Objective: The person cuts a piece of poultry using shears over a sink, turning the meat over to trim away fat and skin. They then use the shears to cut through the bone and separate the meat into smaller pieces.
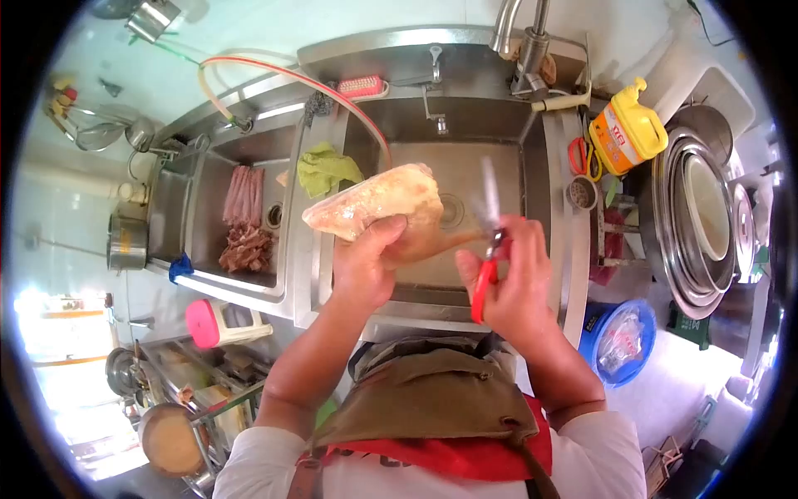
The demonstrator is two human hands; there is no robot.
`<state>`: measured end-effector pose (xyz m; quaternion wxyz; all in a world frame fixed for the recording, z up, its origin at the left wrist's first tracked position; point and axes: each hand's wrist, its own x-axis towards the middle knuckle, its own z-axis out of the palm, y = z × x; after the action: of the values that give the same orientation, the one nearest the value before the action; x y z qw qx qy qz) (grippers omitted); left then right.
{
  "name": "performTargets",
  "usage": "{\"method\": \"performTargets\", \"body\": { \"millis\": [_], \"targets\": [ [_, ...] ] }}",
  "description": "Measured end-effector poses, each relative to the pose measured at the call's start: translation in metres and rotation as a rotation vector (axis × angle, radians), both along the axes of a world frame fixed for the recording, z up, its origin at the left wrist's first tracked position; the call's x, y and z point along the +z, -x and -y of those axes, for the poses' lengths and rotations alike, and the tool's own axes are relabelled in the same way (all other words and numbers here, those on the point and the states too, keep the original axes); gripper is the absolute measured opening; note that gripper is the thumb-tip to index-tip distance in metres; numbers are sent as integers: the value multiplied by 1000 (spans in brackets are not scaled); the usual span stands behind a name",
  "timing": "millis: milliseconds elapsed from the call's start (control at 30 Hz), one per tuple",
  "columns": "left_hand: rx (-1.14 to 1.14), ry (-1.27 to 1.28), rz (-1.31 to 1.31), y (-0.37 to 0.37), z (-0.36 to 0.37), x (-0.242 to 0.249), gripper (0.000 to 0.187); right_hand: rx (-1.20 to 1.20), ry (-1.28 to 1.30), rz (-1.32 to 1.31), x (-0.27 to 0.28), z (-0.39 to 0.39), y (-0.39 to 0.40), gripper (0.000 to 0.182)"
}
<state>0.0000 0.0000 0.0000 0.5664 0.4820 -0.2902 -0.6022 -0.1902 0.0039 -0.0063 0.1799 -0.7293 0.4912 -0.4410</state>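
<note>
Over the large steel sink [391,295], my left hand [366,262] grips a pale, plucked poultry carcass [386,200], its thumb on the near side. A thin part of the carcass stretches right toward my right hand [517,279]. That hand is closed on red-handled scissors [484,291]. The blades point up and away and are blurred; whether they touch the thin part I cannot tell.
A green cloth [326,169] lies on the divider left of the sink. Meat pieces [246,248] sit in the left basin. A faucet [532,50] stands behind; a yellow jug [628,129], more scissors [578,156] and stacked basins [706,208] are right. A blue bucket [594,341] stands below.
</note>
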Motion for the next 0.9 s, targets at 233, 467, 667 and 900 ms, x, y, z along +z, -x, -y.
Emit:
{"method": "performTargets", "body": {
  "millis": [233, 467, 667, 900],
  "targets": [
    [34, 56, -230, 2, 0, -13, 56, -25, 58, -107, -21, 7, -3, 41],
    [-40, 112, -255, 3, 0, -26, 48, 10, 105, -133, -33, 11, 3, 44],
    [-23, 85, -116, 13, 2, -21, 58, -1, 88, -104, -31, 11, 4, 43],
    [-26, 88, -182, 10, 1, -21, 57, 21, 71, -79, -26, 11, 7, 45]
  ]
}}
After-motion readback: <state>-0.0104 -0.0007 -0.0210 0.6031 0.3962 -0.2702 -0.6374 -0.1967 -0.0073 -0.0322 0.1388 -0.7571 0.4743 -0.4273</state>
